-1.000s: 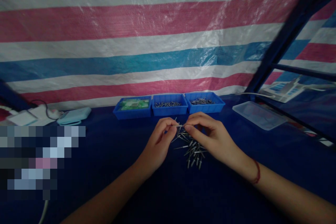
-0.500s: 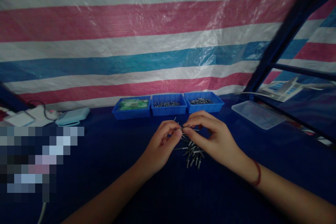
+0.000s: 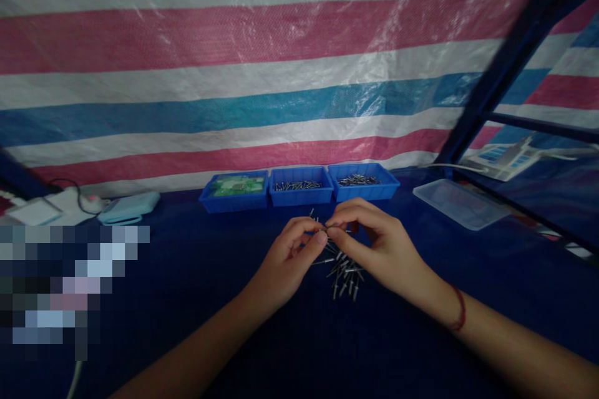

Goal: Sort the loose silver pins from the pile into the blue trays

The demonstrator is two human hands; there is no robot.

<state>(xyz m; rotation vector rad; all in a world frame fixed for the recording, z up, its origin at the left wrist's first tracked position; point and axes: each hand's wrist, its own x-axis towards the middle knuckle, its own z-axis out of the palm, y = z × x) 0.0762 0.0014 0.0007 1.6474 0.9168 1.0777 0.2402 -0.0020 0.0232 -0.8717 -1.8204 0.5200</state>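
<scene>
Both hands meet above the middle of the dark blue desk point(image 3: 281, 355), fingertips almost touching. The left hand point(image 3: 291, 257) has a narrow grip, thumb against forefinger, and the right hand point(image 3: 377, 240) faces it with a similar tight pinch. Between them they hold a thin blind rivet point(image 3: 327, 228), mostly hidden by the fingertips, so its exact angle cannot be told. Just below and partly behind the hands, a loose pile of rivets point(image 3: 347, 271) lies on the desk, the pins pointing in several directions. A dark red bracelet point(image 3: 461, 308) circles the right wrist.

Beyond the hands, three blue bins stand side by side: the left bin point(image 3: 236, 204) contains green packaging, while the middle bin point(image 3: 303, 197) and the right bin point(image 3: 372, 192) contain small metal pieces. To their right lies a translucent plastic lid point(image 3: 461, 204); well to their left sits a light blue case point(image 3: 133, 204). Behind everything hangs a striped tarp point(image 3: 262, 100).
</scene>
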